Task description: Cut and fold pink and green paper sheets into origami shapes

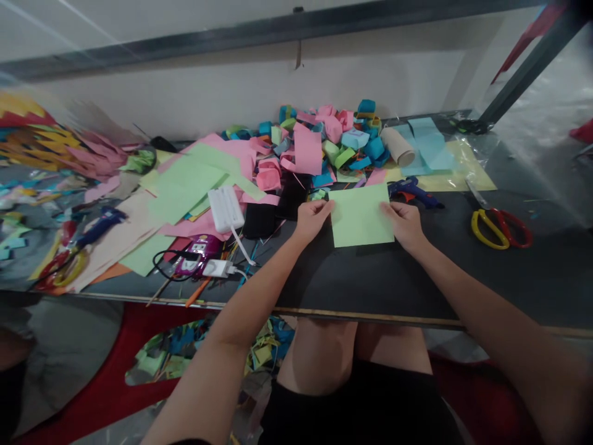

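Note:
A light green sheet of paper (362,216), nearly square, is held up just above the dark tabletop. My left hand (314,219) pinches its left edge between thumb and fingers. At the opposite edge, my right hand (404,224) grips the paper the same way. Behind the right hand lies a blue glue gun (419,193), partly hidden by the sheet. Scissors with one yellow and one red handle (500,227) rest further right on the table. A black flat object (260,220) lies to the left of my left hand.
A heap of pink, blue and green paper pieces (331,133) lies at the back, beside a cardboard tube (397,147). Green sheets (185,182), a white adapter (225,209), a purple power socket (199,253) and a second glue gun (102,226) crowd the left.

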Motion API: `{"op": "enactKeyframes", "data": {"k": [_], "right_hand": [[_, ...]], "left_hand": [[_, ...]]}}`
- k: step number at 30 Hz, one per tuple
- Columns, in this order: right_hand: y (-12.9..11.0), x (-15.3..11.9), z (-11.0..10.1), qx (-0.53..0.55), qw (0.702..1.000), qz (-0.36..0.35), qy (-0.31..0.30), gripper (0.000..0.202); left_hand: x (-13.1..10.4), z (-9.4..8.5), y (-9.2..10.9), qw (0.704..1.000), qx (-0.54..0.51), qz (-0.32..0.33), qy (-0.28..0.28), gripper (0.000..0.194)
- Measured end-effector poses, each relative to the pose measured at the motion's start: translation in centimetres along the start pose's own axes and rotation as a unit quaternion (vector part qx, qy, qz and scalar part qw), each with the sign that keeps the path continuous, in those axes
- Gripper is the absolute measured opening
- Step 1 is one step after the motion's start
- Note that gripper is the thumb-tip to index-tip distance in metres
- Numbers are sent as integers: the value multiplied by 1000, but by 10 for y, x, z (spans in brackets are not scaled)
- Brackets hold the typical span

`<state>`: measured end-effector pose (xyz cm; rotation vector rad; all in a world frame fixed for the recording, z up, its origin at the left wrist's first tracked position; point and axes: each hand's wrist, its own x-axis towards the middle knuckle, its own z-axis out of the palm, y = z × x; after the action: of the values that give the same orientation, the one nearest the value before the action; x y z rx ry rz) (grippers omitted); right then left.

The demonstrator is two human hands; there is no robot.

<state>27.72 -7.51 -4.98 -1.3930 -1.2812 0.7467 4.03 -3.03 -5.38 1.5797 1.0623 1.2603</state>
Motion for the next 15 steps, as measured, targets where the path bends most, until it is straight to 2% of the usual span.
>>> {"op": "enactKeyframes", "data": {"k": [4, 7, 10, 13, 15], "right_hand": [[-1, -2, 0, -51, 998, -17, -44, 53], [3, 0, 0, -66, 997, -19, -47, 52], [8, 3, 1, -70, 996, -27, -54, 51], [11, 4, 1, -76, 994, -37, -66, 51], [9, 3, 1, -77, 993, -43, -78, 53]], "left_hand": [[5, -6, 6, 999, 26, 12, 39, 49], [26, -36, 18, 994, 55, -27, 86, 36], [59, -96, 30, 966, 226, -54, 116, 11], [88, -172, 33, 882, 434, -113, 146, 23], [97, -218, 31, 823, 526, -170, 132, 23]]}}
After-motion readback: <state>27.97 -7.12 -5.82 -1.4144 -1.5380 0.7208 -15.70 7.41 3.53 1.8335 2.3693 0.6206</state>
